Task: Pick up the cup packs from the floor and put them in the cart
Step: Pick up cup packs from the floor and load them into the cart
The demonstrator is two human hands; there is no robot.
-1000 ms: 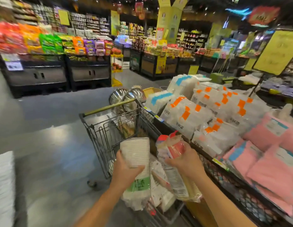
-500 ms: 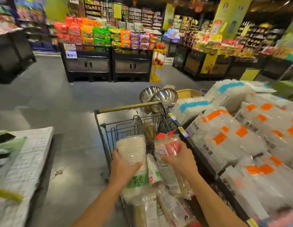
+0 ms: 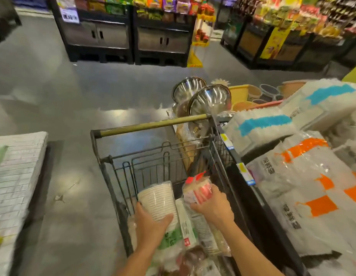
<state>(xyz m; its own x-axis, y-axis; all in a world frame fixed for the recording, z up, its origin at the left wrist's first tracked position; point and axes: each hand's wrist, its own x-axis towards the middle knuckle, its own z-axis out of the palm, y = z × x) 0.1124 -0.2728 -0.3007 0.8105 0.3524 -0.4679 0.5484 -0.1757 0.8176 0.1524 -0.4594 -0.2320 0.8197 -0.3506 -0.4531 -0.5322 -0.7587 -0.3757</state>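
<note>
A wire shopping cart (image 3: 105, 172) with a brass-coloured handle stands in front of me, its basket open. My left hand (image 3: 151, 230) grips a pack of white paper cups with a green label (image 3: 157, 198), held low inside the basket. My right hand (image 3: 213, 208) holds a clear pack of cups with red printing (image 3: 197, 188) beside it, against the cart's right side. Between the two packs lies another slim wrapped pack (image 3: 185, 226). More wrapped packs (image 3: 191, 259) fill the near end of the basket.
A display bin (image 3: 242, 176) along the cart's right side is piled with plastic-wrapped packs with orange (image 3: 304, 196) and blue (image 3: 262, 126) labels. Steel bowls (image 3: 209, 100) stand beyond the cart. A white stack (image 3: 13, 176) is at left. Grey floor (image 3: 63, 92) leads to dark shelving (image 3: 113, 36).
My view has tilted downward and moved closer to the cart. Both hands have lowered their cup packs deeper into the basket.
</note>
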